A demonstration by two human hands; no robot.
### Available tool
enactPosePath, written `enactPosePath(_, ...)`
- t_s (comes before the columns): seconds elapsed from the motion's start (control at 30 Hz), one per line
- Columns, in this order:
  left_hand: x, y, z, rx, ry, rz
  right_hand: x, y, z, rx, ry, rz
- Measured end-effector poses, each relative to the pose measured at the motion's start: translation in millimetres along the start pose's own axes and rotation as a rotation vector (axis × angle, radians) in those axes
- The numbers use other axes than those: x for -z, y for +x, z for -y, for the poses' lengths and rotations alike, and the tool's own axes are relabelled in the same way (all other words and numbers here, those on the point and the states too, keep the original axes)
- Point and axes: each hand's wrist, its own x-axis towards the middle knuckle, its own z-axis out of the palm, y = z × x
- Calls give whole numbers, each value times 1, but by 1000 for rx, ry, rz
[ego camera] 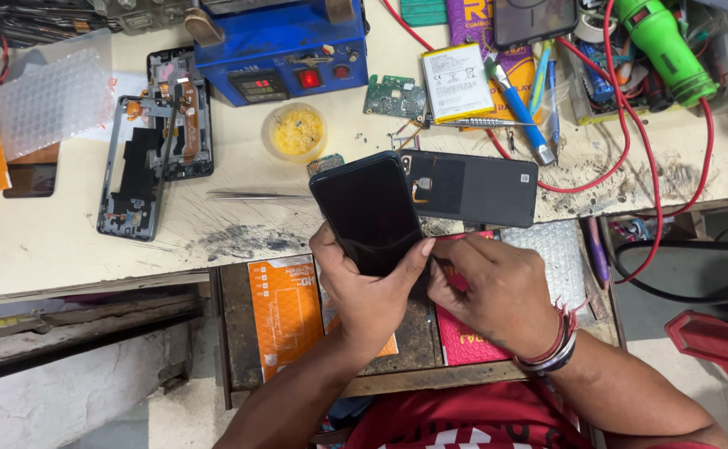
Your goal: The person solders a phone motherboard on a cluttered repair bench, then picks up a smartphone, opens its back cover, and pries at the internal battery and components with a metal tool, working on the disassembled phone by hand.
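**Phone held at the tabletop edge**

Nearest us, our left hand (pixel 372 287) grips the phone (pixel 370 212), a dark slab tilted up from the open drawer (pixel 232 333). The fingers wrap its lower end, thumb on the left edge, fingertips showing at the right edge. Our right hand (pixel 497 291), with red and dark bands at the wrist, lies just beside it; its fingers curl narrow toward the phone's lower right corner, but we cannot tell whether they pinch anything.

We judge the phone light, stiff and thin, with a glossy face that looks slippery and fragile. It is best held by its long edges, not pressed on the glass.

Below the hands, the drawer holds an orange packet (pixel 285 312), a pink packet (pixel 464 341) and a sheet of bubble wrap (pixel 555 249).

Just past the phone, touching or overlapping its upper right corner, lies a dark back cover (pixel 480 189) with a small flex strip on its inner face. Left of it rest tweezers (pixel 256 196), and farther left two bare phone frames (pixel 152 150).

Beyond these stands a small round tub (pixel 296 133) of yellow stuff, a circuit board (pixel 393 97) and a white battery (pixel 457 81) with a blue tool (pixel 520 112) beside it. At the back sits a blue machine (pixel 285 46) with a red display, and at far right a green tool (pixel 663 46) in a cluttered tray, its red cable (pixel 630 158) looping over the tabletop (pixel 48 241).
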Motion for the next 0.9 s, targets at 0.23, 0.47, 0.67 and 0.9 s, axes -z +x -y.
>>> enactPosePath(0.23,-2,6,-8,32,18,43,3,6,-4,-31,41,78)
enactPosePath(0.47,-2,12,-13,65,-16,62,6,7,-21,-188,536,163)
enactPosePath(0.67,-1,11,-12,20,71,63,6,8,-35,-331,657,257)
enactPosePath(0.9,-1,10,-13,21,92,55,10,11,-33,-72,456,220)
